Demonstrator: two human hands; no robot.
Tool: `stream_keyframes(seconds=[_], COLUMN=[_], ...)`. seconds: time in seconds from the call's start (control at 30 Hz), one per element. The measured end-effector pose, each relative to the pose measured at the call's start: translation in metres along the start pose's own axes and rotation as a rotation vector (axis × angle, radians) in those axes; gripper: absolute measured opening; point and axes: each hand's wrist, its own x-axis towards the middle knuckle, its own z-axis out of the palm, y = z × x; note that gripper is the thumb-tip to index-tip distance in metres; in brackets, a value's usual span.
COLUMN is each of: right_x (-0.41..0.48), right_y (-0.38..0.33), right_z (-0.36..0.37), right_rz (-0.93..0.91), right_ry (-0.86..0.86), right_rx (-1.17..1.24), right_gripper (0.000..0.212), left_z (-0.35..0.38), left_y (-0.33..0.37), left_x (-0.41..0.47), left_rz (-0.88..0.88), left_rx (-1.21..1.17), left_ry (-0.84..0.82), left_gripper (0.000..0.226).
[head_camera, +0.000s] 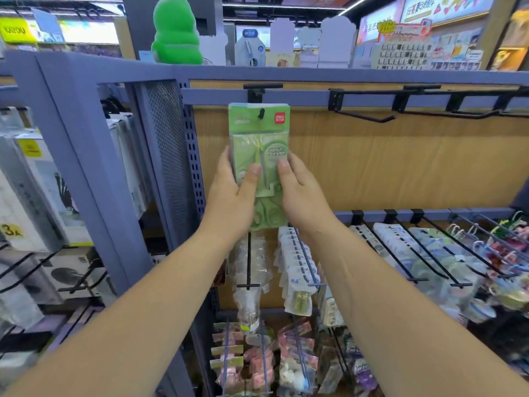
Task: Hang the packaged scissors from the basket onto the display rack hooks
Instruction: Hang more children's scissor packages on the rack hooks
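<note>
A stack of green scissors packs (259, 133) hangs on a black hook (261, 112) at the left end of the top rail of the display rack (217, 96). The hook's tip pokes through the hang hole. My left hand (232, 196) grips the packs' left edge, thumb across the front. My right hand (300, 193) grips the right edge, thumb on the front too. The basket is out of view.
Bare black hooks (363, 117) stick out from the top rail to the right. Below, a second rail holds long hooks (400, 247) full of packaged goods. A perforated purple post (171, 167) stands left of the packs. A green plush toy (176, 32) sits on the top shelf.
</note>
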Motion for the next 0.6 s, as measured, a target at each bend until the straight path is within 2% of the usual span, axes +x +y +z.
stream_keyframes(seconds=[0.1, 0.27, 0.37, 0.47, 0.53, 0.6], right_x=[-0.015, -0.057, -0.093, -0.139, -0.174, -0.213], right_y=[0.002, 0.019, 0.036, 0.058, 0.077, 0.099], right_z=[-0.012, -0.054, -0.097, -0.154, -0.203, -0.260], right_rz=[0.026, 0.054, 0.093, 0.152, 0.204, 0.256], right_ry=[0.003, -0.041, -0.044, -0.021, 0.001, 0.006], right_rx=[-0.073, -0.196, -0.237, -0.261, -0.298, -0.347], right_gripper=[0.062, 0.056, 0.046, 0.023, 0.013, 0.012], left_z=[0.001, 0.009, 0.029, 0.073, 0.111, 0.155], left_y=[-0.005, 0.000, 0.019, 0.035, 0.046, 0.052], left_x=[-0.013, -0.064, -0.118, -0.172, -0.210, -0.247], left_rz=[0.009, -0.016, 0.159, 0.260, 0.185, 0.096], left_rx=[0.058, 0.298, 0.436, 0.435, 0.399, 0.368], left_ry=[0.019, 0.114, 0.197, 0.087, -0.053, -0.191], left_gripper=[0.055, 0.083, 0.077, 0.067, 0.061, 0.061])
